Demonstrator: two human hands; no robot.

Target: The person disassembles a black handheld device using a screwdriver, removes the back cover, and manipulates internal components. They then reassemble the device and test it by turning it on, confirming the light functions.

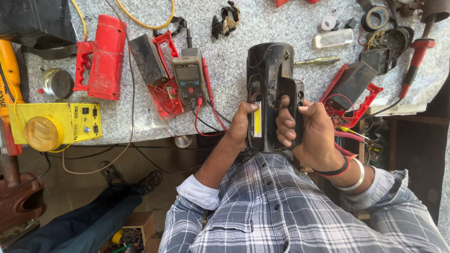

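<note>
**A:** What are the hands on?

**B:** Both grip a black rechargeable torch body [270, 89], upright at the near edge of the speckled workbench [262, 23], just right of centre. The left hand [243, 125] clasps its left side, thumb lying along a yellow light strip [257, 120]. The right hand [307, 133] wraps the right side around the handle, fingers curled tight.

**A:** So neither hand is slack?

**B:** No, both are clenched on the torch.

**A:** What's at nine o'clock from it?

**B:** A grey digital multimeter [189, 80], just beside it, its red and black leads trailing toward the left hand. Under the meter lies an opened red torch shell [164, 93] with loose wires. Further toward nine, a whole red torch [105, 58], then a yellow lantern [54, 124] at the bench edge.

**A:** And at three o'clock?

**B:** Another opened red shell with a black block [354, 89], touching nothing the hands hold. A red-handled screwdriver [415, 63] lies beyond it, toward two o'clock.

**A:** Anyone else?

**B:** A person's leg in dark trousers and a sandal [112, 175], at seven o'clock on the floor.
</note>
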